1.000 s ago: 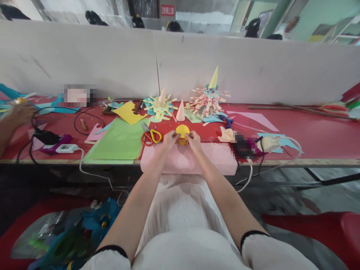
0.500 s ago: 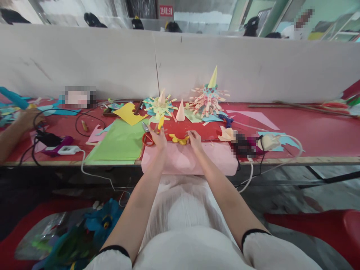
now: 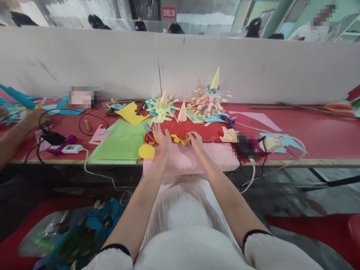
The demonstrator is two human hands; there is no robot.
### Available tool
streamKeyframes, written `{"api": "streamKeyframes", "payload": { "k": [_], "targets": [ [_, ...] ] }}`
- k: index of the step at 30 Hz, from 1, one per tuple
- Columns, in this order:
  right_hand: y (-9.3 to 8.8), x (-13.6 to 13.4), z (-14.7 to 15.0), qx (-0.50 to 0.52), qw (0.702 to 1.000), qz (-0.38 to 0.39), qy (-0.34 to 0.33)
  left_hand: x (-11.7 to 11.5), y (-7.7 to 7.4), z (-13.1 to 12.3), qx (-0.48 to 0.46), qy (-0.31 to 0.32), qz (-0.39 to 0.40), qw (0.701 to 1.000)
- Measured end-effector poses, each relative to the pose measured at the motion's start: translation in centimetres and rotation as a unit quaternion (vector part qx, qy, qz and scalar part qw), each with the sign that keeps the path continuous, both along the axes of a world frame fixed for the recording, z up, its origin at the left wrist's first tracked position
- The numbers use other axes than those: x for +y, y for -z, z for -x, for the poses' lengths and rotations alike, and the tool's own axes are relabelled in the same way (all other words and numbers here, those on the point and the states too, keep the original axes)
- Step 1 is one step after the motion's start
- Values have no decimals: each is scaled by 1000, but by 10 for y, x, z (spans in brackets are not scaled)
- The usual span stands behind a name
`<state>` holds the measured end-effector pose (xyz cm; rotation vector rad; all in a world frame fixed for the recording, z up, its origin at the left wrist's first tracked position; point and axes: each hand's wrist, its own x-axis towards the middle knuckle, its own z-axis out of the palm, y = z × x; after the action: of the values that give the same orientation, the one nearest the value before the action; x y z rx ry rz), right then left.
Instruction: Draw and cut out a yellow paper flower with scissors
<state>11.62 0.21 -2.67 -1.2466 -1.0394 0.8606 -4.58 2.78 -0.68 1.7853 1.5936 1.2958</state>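
Note:
My right hand (image 3: pixel 196 141) pinches one end of a yellow scalloped paper piece (image 3: pixel 180 140) above the pink paper (image 3: pixel 191 162). To its left, my left hand (image 3: pixel 163 138) has its fingers spread and looks free of any grip. Beside the left wrist lies a yellow paper circle (image 3: pixel 146 151), over the edges of the green and pink sheets. Scissors (image 3: pixel 149 135) with red handles rest just left of my left hand, partly hidden by it. A small pink paper cone (image 3: pixel 182 111) stands upright beyond both hands.
Two fringed paper cones, one short (image 3: pixel 163 103) and one tall (image 3: pixel 213 95), stand near the white partition (image 3: pixel 112 63). Green sheets (image 3: pixel 118 144) lie at left. Cables and a white plug (image 3: pixel 272 143) are at right. Another person's hand (image 3: pixel 36 119) works at far left.
The yellow paper that was in my left hand now lies as a circle beside my wrist. My left fingers have spread. The view has shifted slightly; my right hand still pinches the scalloped piece.

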Motion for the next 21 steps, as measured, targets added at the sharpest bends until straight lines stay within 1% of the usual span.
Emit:
{"api": "streamKeyframes", "payload": {
  "k": [3,4,5,7,9,11,13,17,21],
  "targets": [
    [-1,-1,0,-10,1000,2,-4,3,2,-6,-41,-72,-10,997],
    [-1,-1,0,-13,1000,2,-6,4,3,-9,-57,-82,-15,995],
    [-1,-1,0,-15,1000,3,-8,4,4,-11,-72,-81,-21,994],
    [-1,-1,0,-19,1000,2,-8,4,5,-16,-76,-53,-28,995],
    [0,-1,0,-23,1000,1,-8,4,6,-18,-34,-14,-24,999],
    [1,0,0,-28,1000,-2,-7,5,8,-18,18,7,-10,1000],
    [1,0,0,-32,999,-3,-8,5,10,-18,40,2,8,999],
    [2,1,-1,-40,999,-5,-11,5,15,-17,2,-28,18,999],
    [4,2,-1,-47,999,-4,-14,3,17,-17,-19,-49,1,999]
  ]
}}
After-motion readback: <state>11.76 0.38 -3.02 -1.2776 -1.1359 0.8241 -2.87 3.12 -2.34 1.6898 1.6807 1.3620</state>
